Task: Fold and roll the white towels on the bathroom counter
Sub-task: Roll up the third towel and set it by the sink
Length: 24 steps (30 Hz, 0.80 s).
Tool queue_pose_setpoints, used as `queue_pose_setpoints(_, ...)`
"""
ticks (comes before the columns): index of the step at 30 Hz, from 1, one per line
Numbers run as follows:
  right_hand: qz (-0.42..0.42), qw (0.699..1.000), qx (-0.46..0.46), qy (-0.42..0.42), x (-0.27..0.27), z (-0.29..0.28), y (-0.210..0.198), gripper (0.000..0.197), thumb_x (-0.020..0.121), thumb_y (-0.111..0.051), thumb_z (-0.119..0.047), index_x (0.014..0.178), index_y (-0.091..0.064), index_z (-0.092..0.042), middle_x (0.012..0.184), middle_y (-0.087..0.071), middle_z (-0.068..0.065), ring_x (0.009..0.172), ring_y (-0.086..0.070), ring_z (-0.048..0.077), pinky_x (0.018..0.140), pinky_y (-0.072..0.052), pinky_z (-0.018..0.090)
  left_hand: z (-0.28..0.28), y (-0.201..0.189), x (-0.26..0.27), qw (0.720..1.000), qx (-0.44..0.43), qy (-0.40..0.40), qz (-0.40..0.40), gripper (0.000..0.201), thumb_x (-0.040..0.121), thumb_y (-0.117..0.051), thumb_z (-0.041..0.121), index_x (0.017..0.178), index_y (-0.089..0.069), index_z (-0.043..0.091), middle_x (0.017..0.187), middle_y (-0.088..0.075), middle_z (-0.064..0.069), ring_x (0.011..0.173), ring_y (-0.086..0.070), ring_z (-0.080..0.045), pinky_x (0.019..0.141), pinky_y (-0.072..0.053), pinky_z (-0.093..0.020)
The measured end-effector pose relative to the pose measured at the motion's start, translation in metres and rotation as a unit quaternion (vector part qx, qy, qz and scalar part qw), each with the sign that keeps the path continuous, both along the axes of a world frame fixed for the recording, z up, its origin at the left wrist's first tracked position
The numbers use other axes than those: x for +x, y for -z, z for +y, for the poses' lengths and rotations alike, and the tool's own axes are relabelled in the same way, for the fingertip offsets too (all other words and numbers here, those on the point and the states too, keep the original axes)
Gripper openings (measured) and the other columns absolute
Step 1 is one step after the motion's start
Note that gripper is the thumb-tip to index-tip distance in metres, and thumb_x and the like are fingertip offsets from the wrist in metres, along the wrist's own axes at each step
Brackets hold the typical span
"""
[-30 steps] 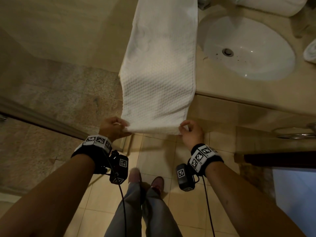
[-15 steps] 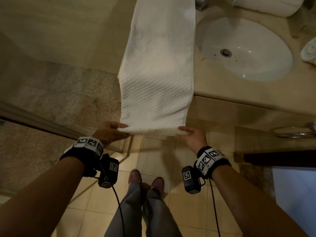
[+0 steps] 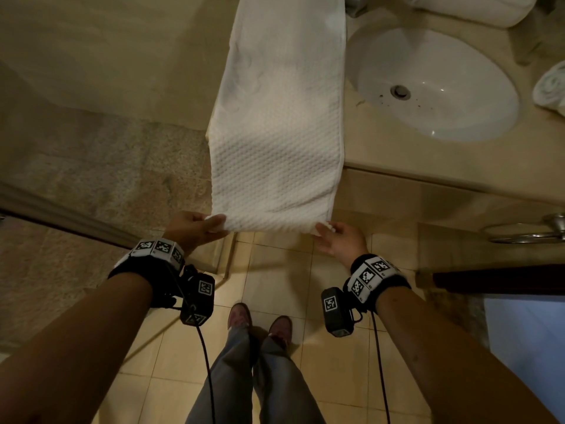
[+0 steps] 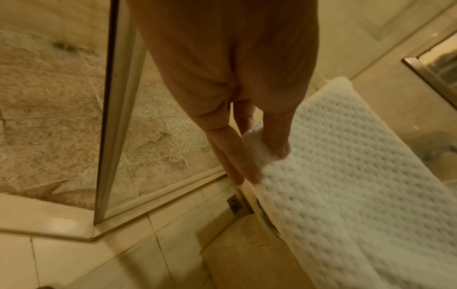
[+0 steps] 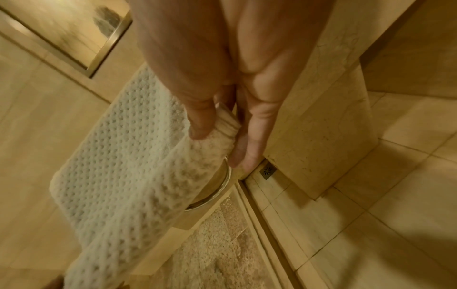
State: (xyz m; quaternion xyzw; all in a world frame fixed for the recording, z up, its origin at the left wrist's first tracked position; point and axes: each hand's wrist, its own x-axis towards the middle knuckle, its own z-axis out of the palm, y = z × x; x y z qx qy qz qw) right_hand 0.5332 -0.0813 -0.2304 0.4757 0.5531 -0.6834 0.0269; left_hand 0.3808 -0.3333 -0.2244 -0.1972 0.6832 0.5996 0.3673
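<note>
A long white waffle-weave towel [image 3: 276, 127], folded into a narrow strip, lies along the counter's left end and hangs over its front edge. My left hand [image 3: 195, 226] pinches the towel's near left corner [image 4: 257, 148] between thumb and fingers. My right hand [image 3: 334, 237] pinches the near right corner [image 5: 217, 135] the same way. The near edge is held level between both hands, out in front of the counter and above the floor.
The beige counter [image 3: 443, 160] holds a white sink [image 3: 428, 84]. A rolled white towel [image 3: 550, 87] lies at the far right and a bigger one [image 3: 470, 7] behind the sink. A glass shower door [image 4: 116, 117] stands left. A metal ring [image 3: 526, 232] hangs below the counter.
Both hands shifted from curled grips on the towel's hanging edge to flatter pinches and pulled that edge a little toward me. The towel now hangs smoother.
</note>
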Motion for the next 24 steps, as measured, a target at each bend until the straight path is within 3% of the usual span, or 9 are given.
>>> queue_pose_setpoints(3, -0.016, 0.999, 0.013, 0.033, -0.005, 0.0, 0.004, 0.021, 0.082, -0.075, -0.014, 0.093, -0.06, -0.003, 0.108, -0.066, 0.016, 0.082, -0.07, 0.021, 0.078, -0.058, 0.031, 0.007, -0.004, -0.001, 0.999, -0.02, -0.029, 0.007, 0.026, 0.078, -0.074, 0.003, 0.095, -0.057, -0.01, 0.106, -0.063, -0.027, 0.086, -0.069, -0.033, 0.061, -0.06, -0.032)
queue_pose_setpoints(5, -0.023, 0.999, 0.028, 0.04, -0.007, -0.002, 0.004, 0.021, 0.08, -0.076, -0.012, 0.08, -0.056, -0.006, 0.102, -0.066, 0.015, 0.079, -0.069, 0.02, 0.071, -0.058, 0.028, 0.011, -0.008, -0.002, 0.998, -0.04, -0.035, 0.027, 0.027, 0.073, -0.077, -0.003, 0.086, -0.053, 0.0, 0.105, -0.062, -0.026, 0.083, -0.069, -0.035, 0.063, -0.061, -0.04)
queue_pose_setpoints(8, -0.018, 0.995, 0.076, 0.057, -0.008, -0.006, 0.004, 0.032, 0.078, -0.077, -0.008, 0.077, -0.045, -0.01, 0.091, -0.057, 0.008, 0.078, -0.063, 0.019, 0.058, -0.057, 0.023, 0.014, -0.01, -0.005, 0.992, -0.073, -0.054, 0.082, 0.044, 0.067, -0.079, -0.008, 0.085, -0.043, 0.01, 0.102, -0.055, -0.019, 0.086, -0.065, -0.039, 0.065, -0.058, -0.054)
queue_pose_setpoints(10, 0.006, 0.994, 0.095, 0.048, -0.008, -0.006, 0.005, 0.035, 0.078, -0.076, -0.005, 0.078, -0.042, -0.015, 0.093, -0.051, 0.008, 0.085, -0.062, 0.024, 0.062, -0.059, 0.031, 0.015, -0.012, -0.006, 0.992, -0.055, -0.042, 0.108, 0.041, 0.069, -0.077, -0.01, 0.08, -0.044, 0.014, 0.096, -0.055, -0.014, 0.09, -0.063, -0.038, 0.066, -0.056, -0.056)
queue_pose_setpoints(12, 0.028, 0.993, 0.111, 0.018, -0.01, -0.005, 0.005, 0.026, 0.082, -0.072, -0.004, 0.078, -0.052, -0.019, 0.096, -0.052, 0.005, 0.089, -0.062, 0.025, 0.065, -0.06, 0.033, 0.015, -0.011, -0.006, 0.992, -0.028, -0.007, 0.119, 0.027, 0.072, -0.075, -0.008, 0.073, -0.056, 0.012, 0.101, -0.061, -0.018, 0.095, -0.064, -0.037, 0.063, -0.059, -0.05)
queue_pose_setpoints(15, 0.043, 0.992, 0.119, -0.022, -0.011, -0.005, 0.002, 0.014, 0.086, -0.069, -0.007, 0.08, -0.069, -0.019, 0.11, -0.06, 0.006, 0.095, -0.063, 0.022, 0.062, -0.059, 0.024, 0.01, -0.009, -0.007, 0.995, -0.019, 0.017, 0.1, 0.01, 0.073, -0.077, 0.001, 0.079, -0.069, 0.002, 0.105, -0.067, -0.019, 0.093, -0.068, -0.034, 0.058, -0.059, -0.032)
queue_pose_setpoints(18, 0.048, 0.994, 0.089, -0.042, -0.008, -0.001, -0.001, 0.008, 0.088, -0.067, -0.008, 0.091, -0.073, -0.013, 0.121, -0.061, 0.012, 0.104, -0.062, 0.023, 0.063, -0.056, 0.017, 0.003, -0.014, -0.008, 0.994, -0.019, 0.068, 0.08, 0.031, 0.066, -0.082, 0.007, 0.094, -0.071, 0.001, 0.102, -0.07, -0.012, 0.089, -0.071, -0.025, 0.065, -0.06, -0.03)
queue_pose_setpoints(21, 0.033, 0.987, 0.112, -0.107, -0.005, 0.005, -0.005, 0.022, 0.081, -0.076, -0.015, 0.102, -0.073, -0.018, 0.121, -0.062, 0.002, 0.105, -0.061, 0.015, 0.082, -0.053, 0.021, -0.003, -0.018, -0.008, 0.99, -0.019, 0.12, 0.075, 0.04, 0.071, -0.074, -0.01, 0.107, -0.067, 0.005, 0.111, -0.063, -0.006, 0.099, -0.066, -0.021, 0.067, -0.058, -0.022)
queue_pose_setpoints(24, 0.036, 0.976, 0.145, -0.156, -0.004, 0.008, -0.007, 0.036, 0.078, -0.073, 0.001, 0.108, -0.071, -0.018, 0.123, -0.064, 0.004, 0.111, -0.06, 0.017, 0.092, -0.048, 0.022, -0.003, -0.02, -0.01, 0.986, -0.029, 0.135, 0.091, 0.046, 0.071, -0.067, -0.018, 0.111, -0.065, 0.003, 0.123, -0.057, -0.008, 0.11, -0.058, -0.025, 0.07, -0.059, -0.024)
